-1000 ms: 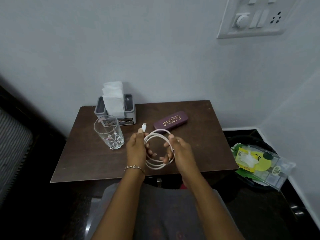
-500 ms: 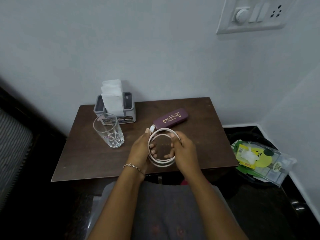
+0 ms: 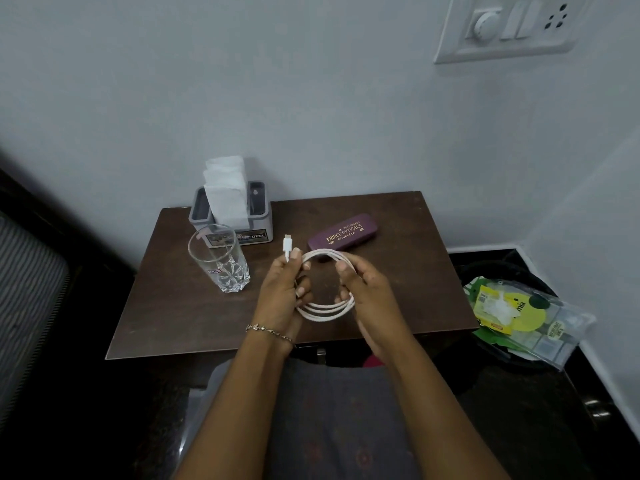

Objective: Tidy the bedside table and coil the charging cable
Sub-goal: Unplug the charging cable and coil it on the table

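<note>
One table (image 3: 398,271): one glass (image 3: 221,259) at ten o'clock, one tissue holder (image 3: 264,221) at eleven, one spectacle case (image 3: 343,232) at one, one cable (image 3: 325,311), one left hand (image 3: 282,292), one right hand (image 3: 367,289).

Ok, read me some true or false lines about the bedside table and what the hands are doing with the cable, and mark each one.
1. The left hand and right hand hold the cable in a coil. True.
2. The glass lies on its side. False: it stands upright on the table, left of the hands.
3. The cable's plug sticks up above the left hand. True.
4. The glasses case is open. False: it lies closed.
5. The tissue holder is empty. False: white tissues stand up out of it.
</note>
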Demonstrator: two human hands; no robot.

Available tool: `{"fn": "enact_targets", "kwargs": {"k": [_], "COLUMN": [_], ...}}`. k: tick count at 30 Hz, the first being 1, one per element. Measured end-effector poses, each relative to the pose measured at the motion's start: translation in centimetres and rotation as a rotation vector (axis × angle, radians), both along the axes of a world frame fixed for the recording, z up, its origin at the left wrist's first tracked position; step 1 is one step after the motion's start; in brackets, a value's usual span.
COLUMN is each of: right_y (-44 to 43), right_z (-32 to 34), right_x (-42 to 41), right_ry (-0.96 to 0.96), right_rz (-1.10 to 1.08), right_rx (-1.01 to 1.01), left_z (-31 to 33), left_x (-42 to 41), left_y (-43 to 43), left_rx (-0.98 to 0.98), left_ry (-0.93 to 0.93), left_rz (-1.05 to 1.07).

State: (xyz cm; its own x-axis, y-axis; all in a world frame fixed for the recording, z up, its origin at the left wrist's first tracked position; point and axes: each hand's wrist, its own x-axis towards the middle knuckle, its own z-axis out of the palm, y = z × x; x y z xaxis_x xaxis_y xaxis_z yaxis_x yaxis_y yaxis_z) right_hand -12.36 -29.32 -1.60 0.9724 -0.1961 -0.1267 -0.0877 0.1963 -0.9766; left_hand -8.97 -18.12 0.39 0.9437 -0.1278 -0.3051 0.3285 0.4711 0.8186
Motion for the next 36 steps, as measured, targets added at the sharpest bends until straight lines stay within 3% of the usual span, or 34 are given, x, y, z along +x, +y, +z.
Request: {"fn": "enact_targets", "kwargs": {"k": [3,9,13,18,24,29,32,36], "right_y": [0.5,-0.1,-0.1,-0.7,-0.2,-1.9,-2.4,-1.3], "right_z": [0.8,1.0,0.8,0.7,-0.4,-1.3,-1.5,-0.4], "right_x": [0.0,0.3,0.4,0.5,1.1,1.2,1.1,0.6], "right_ry": [0.065,0.029,0.022,0.029,0.131,0.224,0.22,0.067], "right_rz": [-0.039,-0.142,-0.179,-0.195,-0.375,-0.627,-0.622,-0.431], "right_rx": [0.446,0.314,0.292,0.476,0.483,0.862,0.685,0.02], "left_z": [0.0,-0.2,-0.3,0.1,0.2,0.0,0.4,0.1], "left_x": [0.1,-0.2,-0.3,-0.5,-0.5,-1.4,-2.0,-1.9], "left_y": [0.0,-0.3,0.1,1.1,1.3,1.6,1.2,0.6], "left_rx": [0.045,0.249,0.202,0.054,0.269,0.341,0.412,0.514], "left_ry": [-0.022,-0.098,-0.051,0.1,0.014,-0.007,-0.168,-0.312], "left_rz": [0.018,-0.121,-0.115,-0.147,0.063,-0.156,-0.375,-0.434]}}
